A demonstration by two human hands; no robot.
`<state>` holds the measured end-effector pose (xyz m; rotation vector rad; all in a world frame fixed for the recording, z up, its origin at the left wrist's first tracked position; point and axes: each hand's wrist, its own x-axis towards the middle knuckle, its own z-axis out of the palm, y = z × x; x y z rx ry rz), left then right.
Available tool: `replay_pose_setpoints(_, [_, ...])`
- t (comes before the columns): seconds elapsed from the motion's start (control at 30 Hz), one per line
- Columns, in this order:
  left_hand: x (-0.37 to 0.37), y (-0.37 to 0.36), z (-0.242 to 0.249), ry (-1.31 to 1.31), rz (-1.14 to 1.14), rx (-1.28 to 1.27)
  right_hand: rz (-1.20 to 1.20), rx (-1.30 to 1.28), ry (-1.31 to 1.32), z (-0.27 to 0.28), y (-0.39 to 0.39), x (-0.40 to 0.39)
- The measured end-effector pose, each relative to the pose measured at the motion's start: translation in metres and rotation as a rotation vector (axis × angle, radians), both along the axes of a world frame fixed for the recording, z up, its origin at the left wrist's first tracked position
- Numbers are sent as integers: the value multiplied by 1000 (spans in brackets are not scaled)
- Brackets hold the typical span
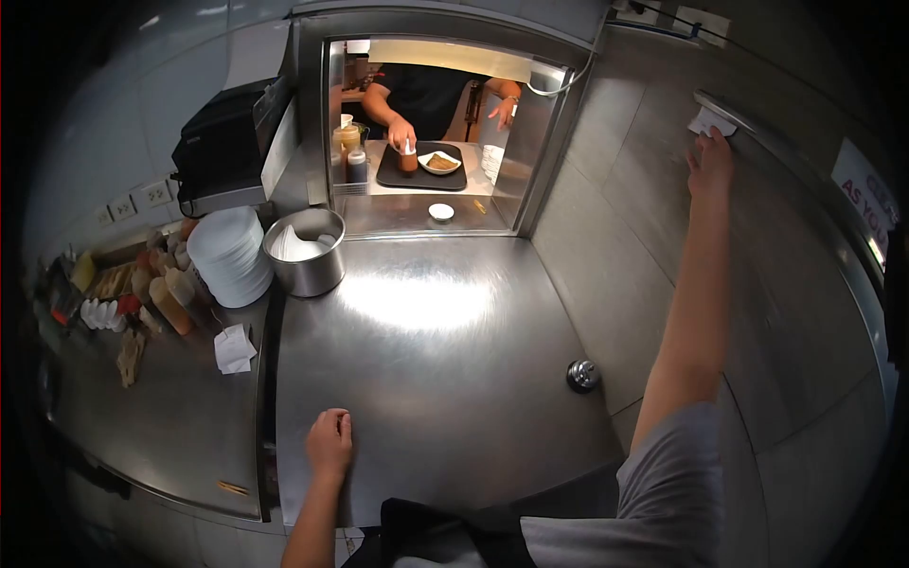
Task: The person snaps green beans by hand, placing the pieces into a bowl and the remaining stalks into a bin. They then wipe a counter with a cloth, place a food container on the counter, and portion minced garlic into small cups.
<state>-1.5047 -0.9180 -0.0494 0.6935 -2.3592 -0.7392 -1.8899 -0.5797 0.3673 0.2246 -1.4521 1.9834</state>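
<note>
My right hand [710, 163] reaches up the tiled wall at the right. Its fingers are closed at the lower edge of a white paper slip [712, 121], which hangs from a metal ticket rail [717, 109]. Low on the left side of the steel counter [426, 379], my left hand [329, 443] rests with its fingers curled in. Nothing shows in that hand. A silver call bell [582, 376] sits near the counter's right edge, below my right arm.
Through the pass window, another person's hand [401, 133] holds a bottle [407, 159] over a black tray [390, 176] bearing a white dish [440, 163]. A small white bowl [441, 212] stands on the sill. Stacked plates [227, 256], a steel pot [308, 270] and squeeze bottles [170, 305] line the left.
</note>
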Motion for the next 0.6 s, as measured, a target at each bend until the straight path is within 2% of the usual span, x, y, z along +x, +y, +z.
replay_pose_setpoints(0.07, [2, -4, -3, 24, -30, 16, 123, 18, -33, -2, 3, 4])
replay_pose_setpoints(0.2, [13, -7, 2, 34, -130, 147, 511, 131, 100, -65, -37, 49])
replay_pose_setpoints(0.27, [9, -22, -19, 138, -223, 366, 613, 225, 38, -98, -85, 101])
replay_pose_setpoints(0.3, [6, -28, -9, 261, -298, 461, 718, 252, 1, -119, -110, 125])
replay_pose_setpoints(0.33, [6, -33, 21, 304, -367, 507, 819, 279, -36, -140, -135, 151])
replay_pose_setpoints(0.4, [-3, -39, 61, 581, -461, 470, 1094, 436, -58, -188, -181, 200])
replay_pose_setpoints(0.43, [-6, -44, 78, 709, -514, 461, 1293, 429, -135, -215, -202, 217])
replay_pose_setpoints(0.5, [9, -56, 113, 672, -529, 493, 1429, 524, -207, -263, -235, 264])
replay_pose_setpoints(0.53, [16, -74, 113, 584, -527, 443, 1437, 542, -319, -267, -248, 295])
replay_pose_setpoints(0.6, [26, -102, 104, 393, -547, 370, 1310, 654, -377, -282, -265, 332])
